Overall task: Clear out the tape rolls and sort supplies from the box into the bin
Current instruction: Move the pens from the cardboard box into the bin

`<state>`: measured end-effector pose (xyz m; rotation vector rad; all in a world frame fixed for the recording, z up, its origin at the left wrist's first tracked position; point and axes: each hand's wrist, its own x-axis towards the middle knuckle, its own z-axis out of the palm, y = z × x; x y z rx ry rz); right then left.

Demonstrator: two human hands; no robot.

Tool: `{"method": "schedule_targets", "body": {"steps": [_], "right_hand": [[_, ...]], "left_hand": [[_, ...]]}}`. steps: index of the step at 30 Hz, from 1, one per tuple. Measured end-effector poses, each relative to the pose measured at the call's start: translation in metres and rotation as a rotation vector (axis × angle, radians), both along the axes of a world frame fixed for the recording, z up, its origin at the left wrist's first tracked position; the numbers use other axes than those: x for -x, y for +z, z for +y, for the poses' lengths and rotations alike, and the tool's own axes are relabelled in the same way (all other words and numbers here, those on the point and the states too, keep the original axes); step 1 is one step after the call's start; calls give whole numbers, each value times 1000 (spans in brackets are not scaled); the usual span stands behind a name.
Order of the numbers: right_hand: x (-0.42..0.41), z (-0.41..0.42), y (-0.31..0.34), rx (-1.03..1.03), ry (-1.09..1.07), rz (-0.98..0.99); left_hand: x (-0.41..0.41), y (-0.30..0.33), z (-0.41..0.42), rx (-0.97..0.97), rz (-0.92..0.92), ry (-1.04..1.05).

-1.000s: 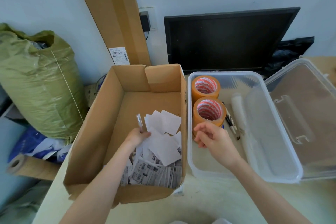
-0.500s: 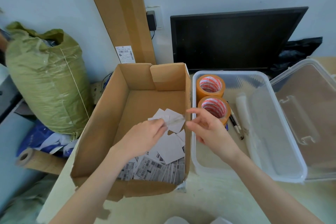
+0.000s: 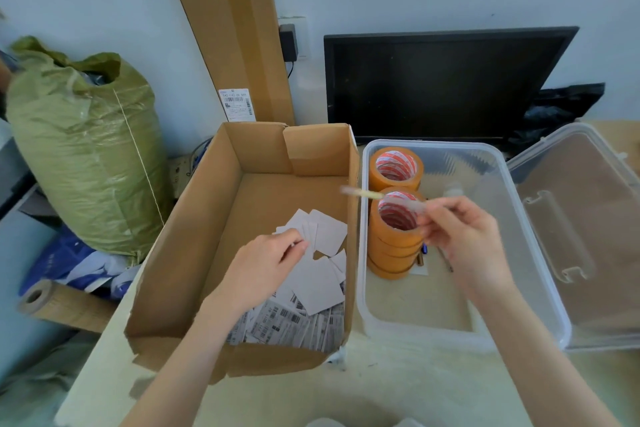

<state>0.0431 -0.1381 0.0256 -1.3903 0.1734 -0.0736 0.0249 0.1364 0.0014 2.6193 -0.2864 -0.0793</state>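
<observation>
An open cardboard box [image 3: 194, 236] holds white paper slips [image 3: 322, 284] and barcode labels [image 3: 291, 324]. Beside it on the right stands a clear plastic bin [image 3: 540, 253] with two stacks of orange tape rolls [image 3: 396, 170], some pens [image 3: 422, 253] and a white tube. My right hand [image 3: 464, 236] pinches a thin clear pen [image 3: 374, 196], blurred, above the nearer tape stack [image 3: 391, 253]. My left hand [image 3: 266, 267] hovers over the slips inside the box, fingers loosely curled, holding nothing that I can see.
The bin's clear lid [image 3: 585, 218] lies to the right. A black monitor [image 3: 440, 87] stands behind the bin. A tall cardboard panel [image 3: 228, 28] leans on the wall. A green sack [image 3: 83, 149] and a cardboard roll [image 3: 38, 298] sit left, off the table.
The pen passed from my left hand to my right hand, which carried it right over the bin. My left hand dropped back over the slips.
</observation>
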Motion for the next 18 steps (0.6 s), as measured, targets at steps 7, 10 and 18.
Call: {"method": "schedule_targets", "body": {"steps": [7, 10, 18], "right_hand": [[-31, -47, -34, 61, -287, 240], [-56, -52, -56, 94, -170, 448], [-72, -52, -78, 81, -12, 667]], "left_hand": [[0, -34, -15, 32, 231, 77], [-1, -36, -15, 49, 279, 95], [-4, -43, 0, 130, 299, 181]]}}
